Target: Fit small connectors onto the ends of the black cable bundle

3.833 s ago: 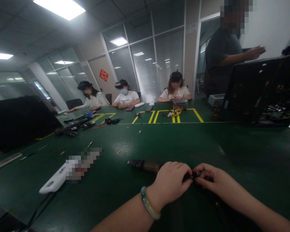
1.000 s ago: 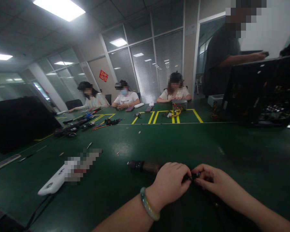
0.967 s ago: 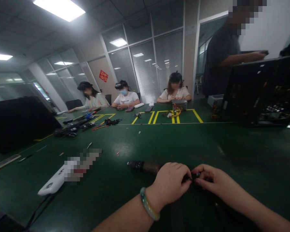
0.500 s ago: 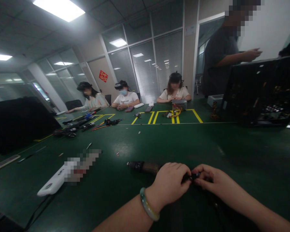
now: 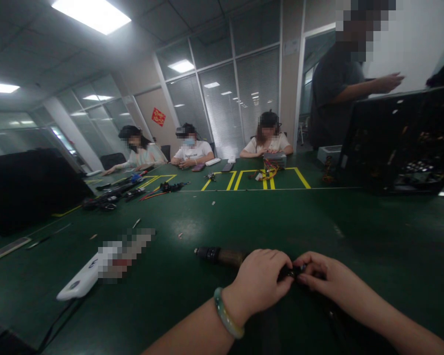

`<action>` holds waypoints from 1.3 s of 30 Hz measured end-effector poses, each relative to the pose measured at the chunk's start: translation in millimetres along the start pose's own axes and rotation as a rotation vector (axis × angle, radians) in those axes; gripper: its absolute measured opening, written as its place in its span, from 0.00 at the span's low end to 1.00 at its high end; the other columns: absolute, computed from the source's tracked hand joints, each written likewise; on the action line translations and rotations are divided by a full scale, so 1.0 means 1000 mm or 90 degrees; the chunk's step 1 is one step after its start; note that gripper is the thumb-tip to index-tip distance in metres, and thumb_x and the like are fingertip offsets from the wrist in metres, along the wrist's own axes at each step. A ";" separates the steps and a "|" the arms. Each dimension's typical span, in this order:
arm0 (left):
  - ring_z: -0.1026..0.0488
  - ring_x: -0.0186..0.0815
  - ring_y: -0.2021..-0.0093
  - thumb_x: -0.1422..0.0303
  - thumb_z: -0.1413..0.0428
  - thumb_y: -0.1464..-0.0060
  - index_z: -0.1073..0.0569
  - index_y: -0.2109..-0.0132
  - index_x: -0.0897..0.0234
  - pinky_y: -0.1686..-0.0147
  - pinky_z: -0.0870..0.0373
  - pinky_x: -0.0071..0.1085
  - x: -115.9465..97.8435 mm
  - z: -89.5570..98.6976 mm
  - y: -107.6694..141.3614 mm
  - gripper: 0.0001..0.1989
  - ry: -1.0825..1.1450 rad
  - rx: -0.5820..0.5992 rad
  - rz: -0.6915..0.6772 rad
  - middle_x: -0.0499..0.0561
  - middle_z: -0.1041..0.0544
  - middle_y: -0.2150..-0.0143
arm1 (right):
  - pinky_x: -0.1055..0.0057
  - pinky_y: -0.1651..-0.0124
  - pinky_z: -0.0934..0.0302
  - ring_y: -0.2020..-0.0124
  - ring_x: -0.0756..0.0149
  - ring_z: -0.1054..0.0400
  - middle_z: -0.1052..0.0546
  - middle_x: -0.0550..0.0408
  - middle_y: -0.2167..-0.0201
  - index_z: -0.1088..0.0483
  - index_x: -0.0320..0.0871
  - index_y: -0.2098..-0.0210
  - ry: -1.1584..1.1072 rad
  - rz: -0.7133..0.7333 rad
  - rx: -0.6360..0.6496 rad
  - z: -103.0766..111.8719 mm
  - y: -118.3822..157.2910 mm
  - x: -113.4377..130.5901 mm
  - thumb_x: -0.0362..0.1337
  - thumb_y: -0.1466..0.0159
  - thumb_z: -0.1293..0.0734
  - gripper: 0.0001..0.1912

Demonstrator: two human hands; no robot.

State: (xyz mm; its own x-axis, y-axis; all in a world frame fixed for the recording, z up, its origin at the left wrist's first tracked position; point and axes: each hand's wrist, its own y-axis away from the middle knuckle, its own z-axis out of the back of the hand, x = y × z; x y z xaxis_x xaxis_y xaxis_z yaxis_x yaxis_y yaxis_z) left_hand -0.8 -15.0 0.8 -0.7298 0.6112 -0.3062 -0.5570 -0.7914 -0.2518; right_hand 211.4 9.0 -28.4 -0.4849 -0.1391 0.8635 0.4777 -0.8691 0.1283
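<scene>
My left hand (image 5: 264, 276), with a green and amber bangle at its wrist, is closed in a pinch with thumb and fingertips together. Facing it, the fingers of my right hand (image 5: 320, 273) are also pinched. Between the two sets of fingertips shows a small dark shiny part (image 5: 295, 271), too dim to name more closely; both hands grip it. Behind my left hand an electric screwdriver (image 5: 214, 255) lies on the green tabletop (image 5: 163, 315), its tip pointing left and its rear end hidden by the hand. Below my right hand something dark is lost in shadow.
To the left lies a white power bank (image 5: 83, 276) with a black cable. Black cable bundles (image 5: 111, 192) lie farther back. A black computer case (image 5: 399, 143) stands at the right, a grey power supply (image 5: 276, 160) across the table. Several people sit opposite; one person stands at right.
My hands stay nearly in place, with slightly more of the dark part showing between the fingertips. The standing person at the right has leaned a little to the left.
</scene>
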 end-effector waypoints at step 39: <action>0.29 0.37 0.57 0.67 0.41 0.45 0.32 0.57 0.60 0.56 0.37 0.34 0.002 -0.003 0.000 0.09 0.015 -0.016 -0.016 0.45 0.25 0.58 | 0.72 0.64 0.37 0.68 0.64 0.28 0.23 0.59 0.71 0.32 0.46 0.55 -0.010 0.007 0.008 0.001 -0.001 -0.001 0.42 0.37 0.35 0.12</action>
State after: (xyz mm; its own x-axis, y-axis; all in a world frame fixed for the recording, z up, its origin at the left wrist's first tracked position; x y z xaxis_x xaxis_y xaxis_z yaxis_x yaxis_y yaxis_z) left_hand -0.7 -13.8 -2.7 -0.7067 0.6307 -0.3207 -0.5643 -0.7758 -0.2822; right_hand 212.0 10.7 -29.0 -0.4680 -0.1407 0.8725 0.4926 -0.8612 0.1254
